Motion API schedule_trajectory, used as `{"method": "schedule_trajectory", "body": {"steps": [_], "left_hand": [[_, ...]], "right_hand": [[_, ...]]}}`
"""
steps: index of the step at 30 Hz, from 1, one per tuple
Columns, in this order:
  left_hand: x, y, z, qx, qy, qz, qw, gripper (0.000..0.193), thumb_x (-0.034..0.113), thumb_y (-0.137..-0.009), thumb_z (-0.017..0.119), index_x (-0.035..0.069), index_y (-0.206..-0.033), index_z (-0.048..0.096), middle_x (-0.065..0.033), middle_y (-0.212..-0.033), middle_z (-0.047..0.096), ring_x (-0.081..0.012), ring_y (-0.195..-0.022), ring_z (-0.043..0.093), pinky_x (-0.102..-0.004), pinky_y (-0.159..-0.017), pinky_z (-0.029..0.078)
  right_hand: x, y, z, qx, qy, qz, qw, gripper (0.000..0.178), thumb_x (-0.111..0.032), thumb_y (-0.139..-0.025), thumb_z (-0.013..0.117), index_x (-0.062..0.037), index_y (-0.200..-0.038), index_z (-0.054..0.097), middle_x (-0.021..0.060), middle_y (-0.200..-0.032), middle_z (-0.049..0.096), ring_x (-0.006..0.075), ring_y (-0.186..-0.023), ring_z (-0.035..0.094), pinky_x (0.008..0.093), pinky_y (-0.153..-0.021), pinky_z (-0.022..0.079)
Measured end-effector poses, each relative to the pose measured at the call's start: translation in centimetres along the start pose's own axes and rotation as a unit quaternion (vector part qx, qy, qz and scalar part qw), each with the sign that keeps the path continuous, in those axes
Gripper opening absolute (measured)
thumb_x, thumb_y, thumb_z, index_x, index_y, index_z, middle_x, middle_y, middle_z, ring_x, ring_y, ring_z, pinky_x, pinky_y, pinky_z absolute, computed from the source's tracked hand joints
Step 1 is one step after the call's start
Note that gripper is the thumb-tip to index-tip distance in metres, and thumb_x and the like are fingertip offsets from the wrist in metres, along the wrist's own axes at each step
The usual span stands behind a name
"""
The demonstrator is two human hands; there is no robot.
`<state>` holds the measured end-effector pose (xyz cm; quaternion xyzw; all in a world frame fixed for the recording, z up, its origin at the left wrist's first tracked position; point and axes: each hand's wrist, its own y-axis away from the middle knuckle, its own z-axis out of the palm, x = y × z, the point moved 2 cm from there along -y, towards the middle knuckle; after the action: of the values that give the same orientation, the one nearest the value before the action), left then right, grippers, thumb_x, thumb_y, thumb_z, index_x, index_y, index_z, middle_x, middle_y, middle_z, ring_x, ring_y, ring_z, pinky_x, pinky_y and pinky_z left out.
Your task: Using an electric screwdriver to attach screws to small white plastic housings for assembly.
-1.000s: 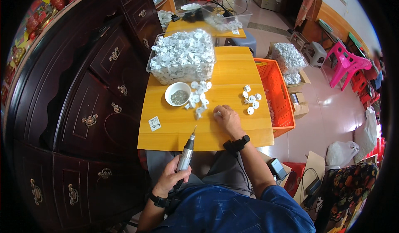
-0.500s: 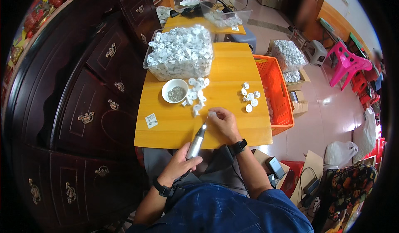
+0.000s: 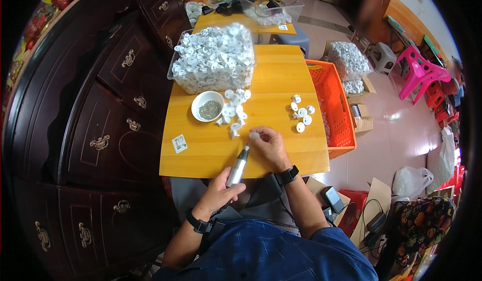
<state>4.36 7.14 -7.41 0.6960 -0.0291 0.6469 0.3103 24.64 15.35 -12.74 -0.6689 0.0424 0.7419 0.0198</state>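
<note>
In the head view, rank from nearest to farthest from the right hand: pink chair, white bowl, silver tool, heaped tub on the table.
1. Silver tool, lower left
2. White bowl, upper left
3. Heaped tub, back left
4. Pink chair, far right

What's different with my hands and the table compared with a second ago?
Your left hand has brought the screwdriver forward and rightward, so its tip is now at or near the white piece that your right hand still holds. Nothing was visibly let go. The bowl, tub and loose white pieces stayed put.
</note>
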Motion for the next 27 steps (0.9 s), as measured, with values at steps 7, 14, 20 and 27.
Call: {"method": "schedule_trajectory", "body": {"steps": [7, 14, 20, 27], "left_hand": [[-0.2, -0.4, 0.0, 0.001, 0.021, -0.008, 1.000, 0.045, 0.020, -0.088, 0.071, 0.001, -0.123, 0.050, -0.0001, -0.081, 0.056, -0.0058, -0.058, 0.055, -0.0211, -0.051, 0.046], [0.0, -0.3, -0.1, -0.009, 0.011, -0.004, 1.000, 0.045, 0.019, -0.090, 0.070, 0.001, -0.125, 0.049, 0.0008, -0.081, 0.054, -0.0056, -0.059, 0.055, -0.0204, -0.051, 0.045], [0.0, -0.3, -0.1, -0.013, 0.010, -0.007, 1.000, 0.046, 0.018, -0.091, 0.070, 0.001, -0.127, 0.048, 0.0016, -0.082, 0.053, -0.0049, -0.060, 0.054, -0.0195, -0.052, 0.044], [-0.4, -0.4, -0.2, -0.008, 0.026, 0.006, 1.000, 0.045, 0.019, -0.089, 0.070, 0.000, -0.124, 0.051, 0.0010, -0.079, 0.055, -0.0058, -0.057, 0.055, -0.0213, -0.050, 0.045]], "right_hand": [[0.9, -0.3, -0.1, 0.004, 0.005, -0.020, 1.000, 0.016, -0.011, -0.090, 0.070, -0.0045, -0.105, 0.072, -0.0044, -0.072, 0.063, 0.0025, -0.063, 0.053, 0.0200, -0.056, 0.045], [0.6, -0.3, -0.1, 0.001, 0.012, -0.013, 1.000, 0.017, -0.011, -0.089, 0.071, -0.0047, -0.105, 0.072, -0.0042, -0.072, 0.063, 0.0027, -0.062, 0.053, 0.0203, -0.056, 0.045], [0.8, -0.3, -0.2, 0.008, 0.037, -0.030, 0.999, 0.018, -0.013, -0.088, 0.072, -0.0052, -0.104, 0.072, -0.0033, -0.071, 0.063, 0.0027, -0.061, 0.054, 0.0207, -0.056, 0.045], [0.3, -0.2, 0.0, 0.004, 0.033, -0.021, 0.999, 0.017, -0.011, -0.088, 0.072, -0.0049, -0.104, 0.072, -0.0041, -0.070, 0.062, 0.0026, -0.061, 0.053, 0.0205, -0.056, 0.045]]}}
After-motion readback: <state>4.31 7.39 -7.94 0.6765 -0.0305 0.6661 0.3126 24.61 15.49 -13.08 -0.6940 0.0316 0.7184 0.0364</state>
